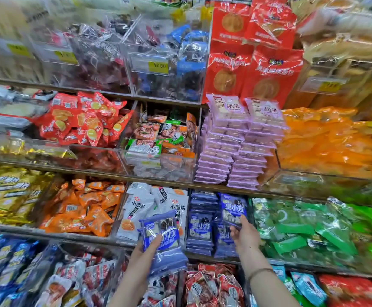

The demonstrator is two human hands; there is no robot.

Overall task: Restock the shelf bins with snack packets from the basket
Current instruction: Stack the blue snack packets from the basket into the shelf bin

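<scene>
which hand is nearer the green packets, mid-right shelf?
Right. The right hand, holding a blue packet, is just left of the green packets. The left hand, holding a blue packet stack, is farther left, in front of the white packets.

The light is bright and even, and hardly any dark shadow shows anywhere. Small white glints sit on the green packets (302,227) and on the clear bins (165,85). The middle is fairly sharp: the yellow price label (158,66) is readable. The left, right and top edges are smeared with blur, and the shelf boards (169,184) bend there.
</scene>
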